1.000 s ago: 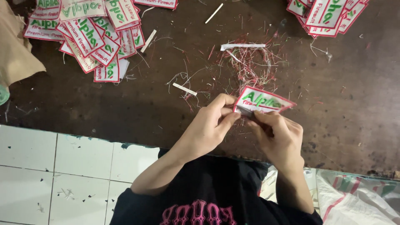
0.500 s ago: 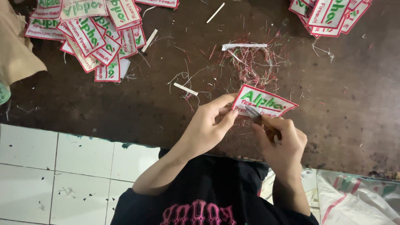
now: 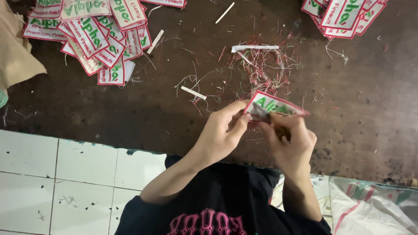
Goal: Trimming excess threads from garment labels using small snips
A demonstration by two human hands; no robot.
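Just above the dark counter (image 3: 109,113), the left hand (image 3: 220,132) and right hand (image 3: 289,143) meet, both pinching one red-edged white patch (image 3: 274,105) with green lettering, the right hand also gripping a small metal tool whose kind cannot be told. Just beyond the patch lies a tangle of thread trimmings (image 3: 261,65). Farther still from it, patch piles sit at the far left (image 3: 91,35) and far right (image 3: 344,17).

Bare tabletop (image 3: 109,109) beside thread scraps (image 3: 261,69)
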